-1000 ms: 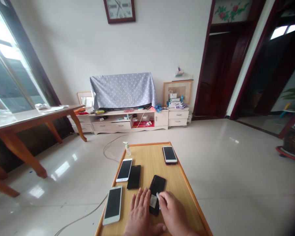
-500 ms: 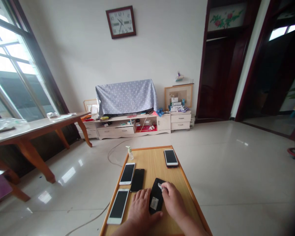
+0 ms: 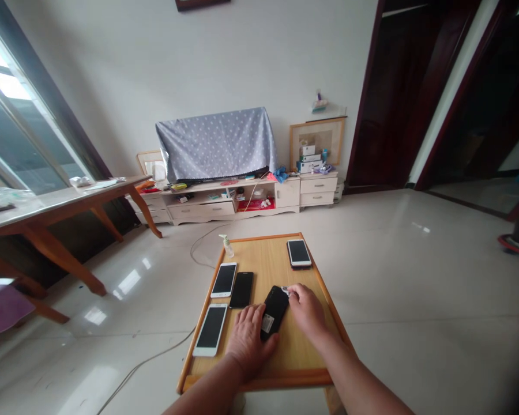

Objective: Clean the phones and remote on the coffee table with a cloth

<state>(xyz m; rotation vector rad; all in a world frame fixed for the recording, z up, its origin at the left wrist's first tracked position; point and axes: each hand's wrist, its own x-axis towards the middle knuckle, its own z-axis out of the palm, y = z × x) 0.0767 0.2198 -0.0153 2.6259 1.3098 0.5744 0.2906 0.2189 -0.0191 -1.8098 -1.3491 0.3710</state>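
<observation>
The left hand lies open and flat, its fingers against the edge of a black rectangular smartphone, which rests at a slant with a small white label on its upward face. The right hand is curled, pinching a tiny white piece just at the phone's upper corner, though it is too small to identify. All this sits on a low wooden table with an orange rim, alongside two white smartphones, a black smartphone, and another white smartphone.
</observation>
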